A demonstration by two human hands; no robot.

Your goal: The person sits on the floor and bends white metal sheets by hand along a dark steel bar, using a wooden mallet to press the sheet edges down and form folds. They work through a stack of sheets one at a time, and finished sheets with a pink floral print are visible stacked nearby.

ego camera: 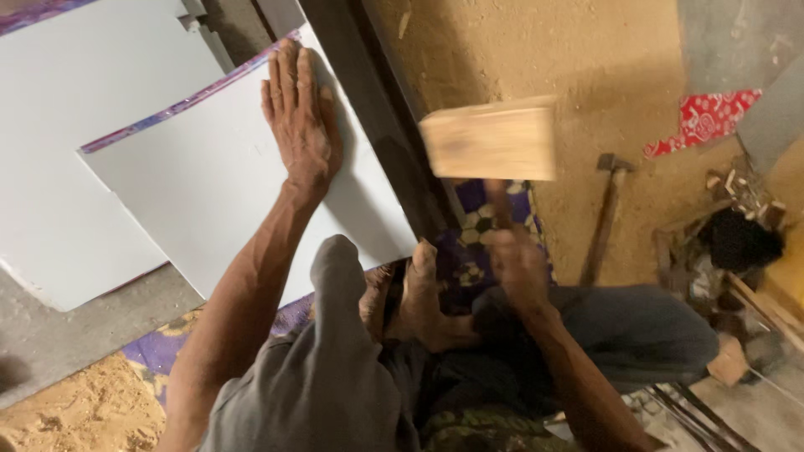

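Dim warm light, sharp left, motion blur (right hand (519,268) w/ mallet (490,142))

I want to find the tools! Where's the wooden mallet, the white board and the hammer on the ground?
wooden mallet (490,138), head view, middle of its block head
white board (218,184), head view, bare face
hammer (605,219), head view, its handle

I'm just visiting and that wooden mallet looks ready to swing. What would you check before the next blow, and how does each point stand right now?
1. Left hand flat on the white panel, holding it down: ok.
2. Left fingers away from the mallet head: ok.
3. Right hand gripping the mallet handle: ok, though blurred.
4. Bare foot away from the panel's corner: not ok, it sits right beside it.
5. Spot where the mallet will land: cannot tell.
6. Spare hammer lying on the sawdust, out of the way: ok.
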